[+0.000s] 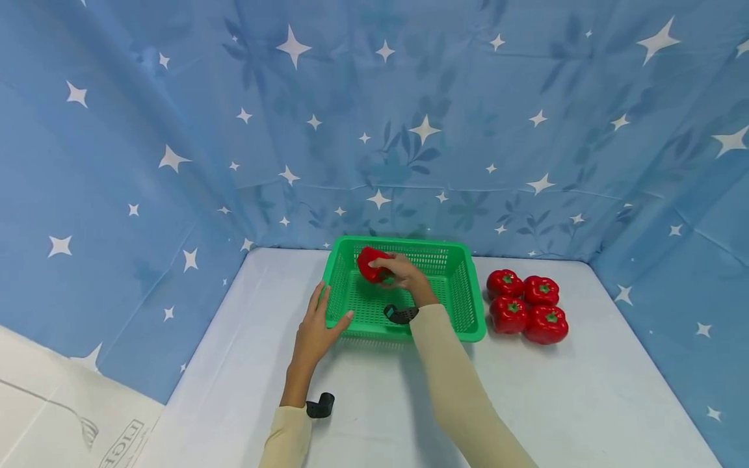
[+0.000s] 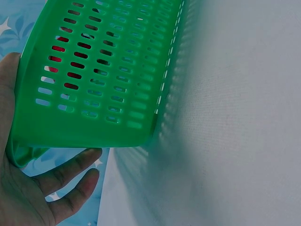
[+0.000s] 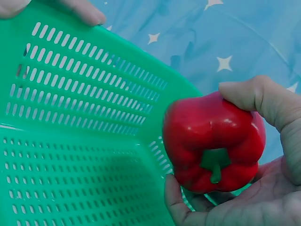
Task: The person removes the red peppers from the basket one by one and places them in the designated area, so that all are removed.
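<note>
A red bell pepper [image 3: 214,141] with a green stem is gripped by my right hand [image 1: 400,270], thumb on one side and fingers round the other. That hand holds it inside the green plastic basket [image 1: 386,335], toward the back left. In the right wrist view the pepper's stem faces the camera, above the basket's slotted floor. My left hand [image 1: 316,331] rests at the basket's front left corner with fingers spread and fairly straight. Its thumb [image 2: 9,70] lies along the rim in the left wrist view, while other fingers extend outside the wall.
Several red bell peppers [image 1: 541,290] stand in a cluster on the white table [image 1: 374,416], right of the basket. A blue star-patterned curtain [image 1: 409,84] hangs behind and beside the table. A white surface with printed lettering [image 1: 119,445] lies at the lower left.
</note>
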Available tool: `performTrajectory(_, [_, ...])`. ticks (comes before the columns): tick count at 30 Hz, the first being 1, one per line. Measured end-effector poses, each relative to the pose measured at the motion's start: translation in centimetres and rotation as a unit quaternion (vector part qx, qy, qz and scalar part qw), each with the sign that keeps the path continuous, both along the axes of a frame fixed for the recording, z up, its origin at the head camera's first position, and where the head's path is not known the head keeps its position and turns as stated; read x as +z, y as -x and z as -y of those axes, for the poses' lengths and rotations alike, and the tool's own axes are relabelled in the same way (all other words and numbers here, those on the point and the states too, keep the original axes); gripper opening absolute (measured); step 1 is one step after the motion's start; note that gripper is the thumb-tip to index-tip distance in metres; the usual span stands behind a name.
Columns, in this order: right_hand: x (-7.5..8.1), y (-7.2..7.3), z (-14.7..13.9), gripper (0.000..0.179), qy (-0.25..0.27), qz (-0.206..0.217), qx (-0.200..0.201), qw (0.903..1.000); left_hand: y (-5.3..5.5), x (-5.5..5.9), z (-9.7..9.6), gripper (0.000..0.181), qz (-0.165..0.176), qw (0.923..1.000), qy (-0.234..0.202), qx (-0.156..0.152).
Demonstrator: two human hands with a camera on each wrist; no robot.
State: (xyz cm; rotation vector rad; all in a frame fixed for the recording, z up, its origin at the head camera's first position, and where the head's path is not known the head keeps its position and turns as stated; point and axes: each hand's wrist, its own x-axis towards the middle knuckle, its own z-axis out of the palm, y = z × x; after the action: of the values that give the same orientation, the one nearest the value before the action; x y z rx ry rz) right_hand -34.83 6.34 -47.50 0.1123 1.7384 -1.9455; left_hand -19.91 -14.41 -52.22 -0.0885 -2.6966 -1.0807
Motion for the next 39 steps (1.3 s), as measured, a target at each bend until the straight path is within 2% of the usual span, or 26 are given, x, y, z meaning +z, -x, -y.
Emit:
performTrajectory(9, [1.4, -0.8, -1.5, 0.072, 0.004, -0.041, -0.017, 0.9990, 0.0, -0.1, 0.0, 0.090, 0.009, 0.9999, -0.006, 0.001])
performTrajectory(19, [2.2, -1.9, -3.4, 0.076, 0.015, -0.084, -0.081, 0.9930, -0.1, 0.0, 0.0, 0.089, 0.014, 0.9999, -0.006, 0.003])
performTrajectory(27, [2.9, -3.1, -4.8, 0.070, 0.073, -0.142, -0.139, 0.9773, 0.0, 0.0, 0.0, 0.090, 0.020, 0.9998, -0.003, 0.003])
performTrajectory(32, [3.6, -4.3, -5.7, 0.069, 0.074, -0.183, -0.149, 0.9688, 0.0, 0.1, 0.1, 0.090, 0.016, 0.9999, -0.001, 0.004])
performTrajectory(39, [4.1, -5.7, -7.0, 0.066, 0.077, -0.235, -0.193, 0.9494, -0.2, 0.1, 0.0, 0.090, 0.014, 0.9999, -0.003, 0.003])
